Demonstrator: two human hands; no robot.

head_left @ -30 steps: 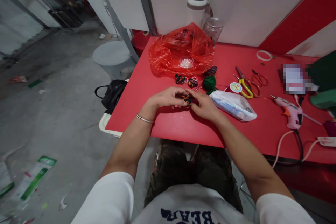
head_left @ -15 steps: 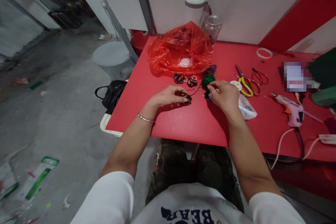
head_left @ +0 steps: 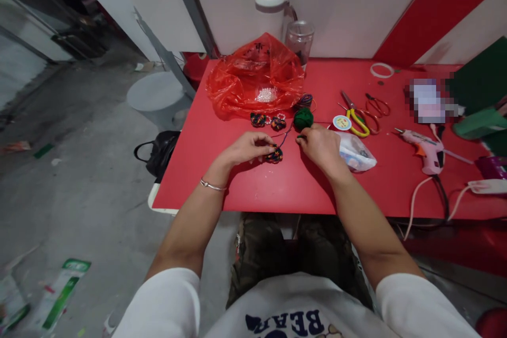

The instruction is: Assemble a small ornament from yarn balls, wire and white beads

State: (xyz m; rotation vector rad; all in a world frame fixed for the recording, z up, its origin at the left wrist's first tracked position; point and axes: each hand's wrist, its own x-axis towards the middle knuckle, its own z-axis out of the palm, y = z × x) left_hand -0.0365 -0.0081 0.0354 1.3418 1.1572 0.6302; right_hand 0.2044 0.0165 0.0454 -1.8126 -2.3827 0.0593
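Observation:
My left hand (head_left: pixel 250 149) is closed on a small dark yarn piece (head_left: pixel 274 155) with orange flecks, held at the red table's surface. A thin dark strand (head_left: pixel 284 140) runs from this piece up toward a green yarn ball (head_left: pixel 303 118). Just below the ball, my right hand (head_left: pixel 320 149) has its fingers pinched together. A bit of something dark green shows at its fingertips, too small to name. Two similar dark flecked pieces, one on the left (head_left: pixel 258 119) and one on the right (head_left: pixel 278 123), lie behind my left hand with pink-white bead rings by them.
A red plastic bag (head_left: pixel 253 76) holding clear beads (head_left: pixel 266 95) stands at the back. To the right lie a round label spool (head_left: pixel 342 123), yellow-handled pliers (head_left: pixel 358 124), scissors (head_left: pixel 370 119), a small clear bag (head_left: pixel 358 153) and a pink glue gun (head_left: pixel 425 150) with cords.
The view has swung slightly to the right. My right hand has moved a little toward me and off the green yarn ball, which shows more fully. My left hand still holds the flecked piece.

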